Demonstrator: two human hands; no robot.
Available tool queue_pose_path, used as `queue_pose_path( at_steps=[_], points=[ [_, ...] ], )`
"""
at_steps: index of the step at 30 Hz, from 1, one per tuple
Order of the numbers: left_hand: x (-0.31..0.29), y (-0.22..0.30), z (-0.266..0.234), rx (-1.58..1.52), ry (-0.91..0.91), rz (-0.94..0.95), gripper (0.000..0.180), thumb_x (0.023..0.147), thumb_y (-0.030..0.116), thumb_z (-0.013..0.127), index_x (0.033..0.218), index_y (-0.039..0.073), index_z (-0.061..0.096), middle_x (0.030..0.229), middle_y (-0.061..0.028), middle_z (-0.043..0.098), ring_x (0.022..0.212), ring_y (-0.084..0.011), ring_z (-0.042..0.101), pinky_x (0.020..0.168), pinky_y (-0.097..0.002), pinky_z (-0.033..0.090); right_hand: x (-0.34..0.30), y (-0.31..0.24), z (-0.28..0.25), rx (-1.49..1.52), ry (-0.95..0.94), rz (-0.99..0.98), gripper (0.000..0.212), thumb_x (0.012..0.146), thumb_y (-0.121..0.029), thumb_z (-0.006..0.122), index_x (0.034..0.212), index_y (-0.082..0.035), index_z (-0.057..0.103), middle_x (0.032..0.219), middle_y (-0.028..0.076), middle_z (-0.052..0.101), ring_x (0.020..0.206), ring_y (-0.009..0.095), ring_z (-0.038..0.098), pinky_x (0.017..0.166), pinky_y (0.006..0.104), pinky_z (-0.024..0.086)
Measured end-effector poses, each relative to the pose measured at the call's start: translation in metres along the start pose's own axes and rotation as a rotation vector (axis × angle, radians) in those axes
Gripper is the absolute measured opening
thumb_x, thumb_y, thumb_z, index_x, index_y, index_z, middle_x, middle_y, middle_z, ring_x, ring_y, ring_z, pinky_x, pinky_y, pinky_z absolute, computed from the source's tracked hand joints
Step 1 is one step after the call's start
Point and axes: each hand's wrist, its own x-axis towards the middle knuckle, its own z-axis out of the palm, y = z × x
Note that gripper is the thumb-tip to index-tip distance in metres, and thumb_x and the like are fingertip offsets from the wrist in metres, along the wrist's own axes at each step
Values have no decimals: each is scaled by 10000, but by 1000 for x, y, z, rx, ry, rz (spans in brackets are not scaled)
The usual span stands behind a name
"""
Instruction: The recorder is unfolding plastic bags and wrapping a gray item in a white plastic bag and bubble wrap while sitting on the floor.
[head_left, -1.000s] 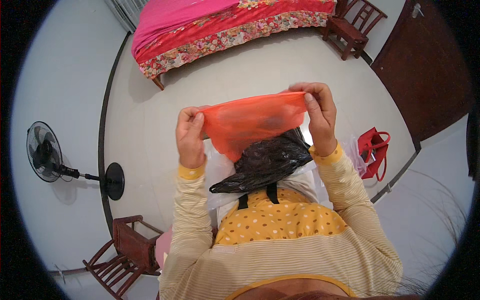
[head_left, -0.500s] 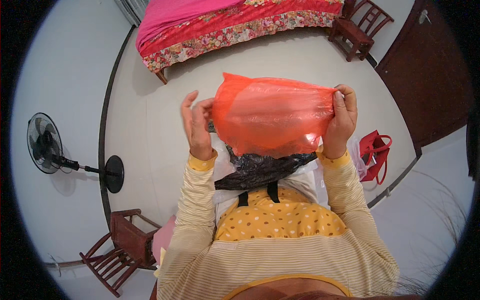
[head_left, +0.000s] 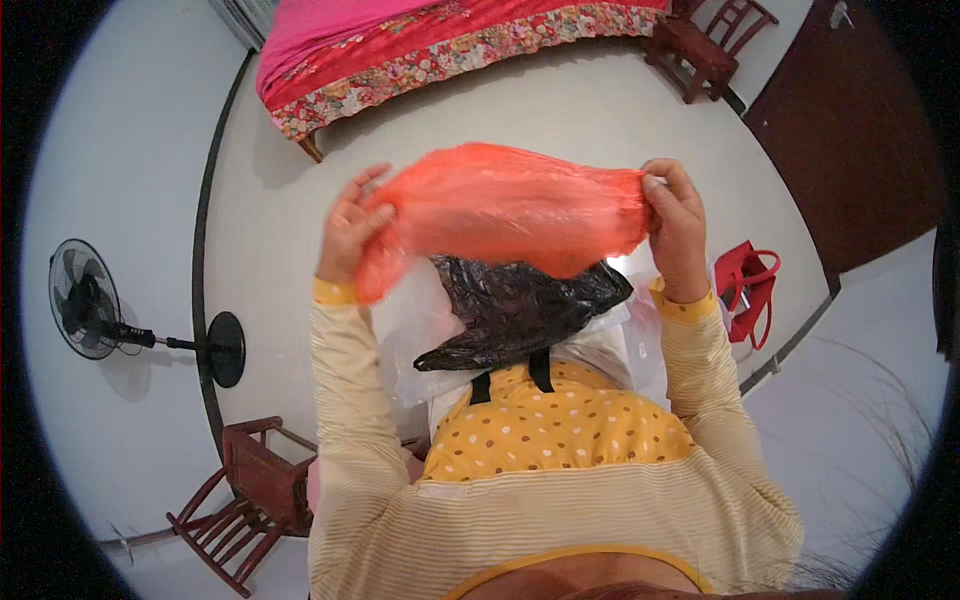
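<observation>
A thin orange-red plastic bag (head_left: 500,205) is stretched sideways in the air before me, its film creased and partly see-through. At its left end my left hand (head_left: 350,228) holds the film between thumb and fingers, slightly smeared by motion. My right hand (head_left: 680,225) pinches the right end, fingers closed. Below the bag, a crumpled black plastic bag (head_left: 520,315) lies over my lap. Whitish translucent plastic bags (head_left: 405,325) show beside and beneath the black one.
A red handbag (head_left: 745,290) stands on the floor at right. To the left is a standing fan (head_left: 85,298); a dark wooden chair (head_left: 265,475) is at lower left. Beyond are a bed (head_left: 400,75) with floral cover, another wooden chair (head_left: 700,55) and a brown door (head_left: 850,150).
My left hand has moved left and taken hold of the red bag's left end, where its fingers were spread beside it. The bag is now pulled longer and narrower.
</observation>
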Motion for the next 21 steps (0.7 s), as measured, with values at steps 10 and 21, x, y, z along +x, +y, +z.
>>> queue_pose_path(
  at_steps=[10, 21],
  points=[
    [107, -45, -4, 984, -263, -18, 530, 761, 0, 563, 1276, 43, 446, 1143, -90, 565, 996, -197, 566, 846, -356, 457, -65, 82, 8, -24, -28, 345, 210, 921, -190, 471, 1064, -36, 472, 774, 51, 538, 546, 114, 541, 433, 249, 492],
    [44, -77, 125, 1512, -463, 288, 474, 816, 165, 561, 1262, 53, 446, 1337, -185, 420, 1243, -389, 383, 980, -504, 331, -89, 109, -24, -475, -16, 95, 184, 919, -121, 459, 1085, -46, 480, 765, 114, 590, 638, 189, 605, 554, 322, 482]
  ],
)
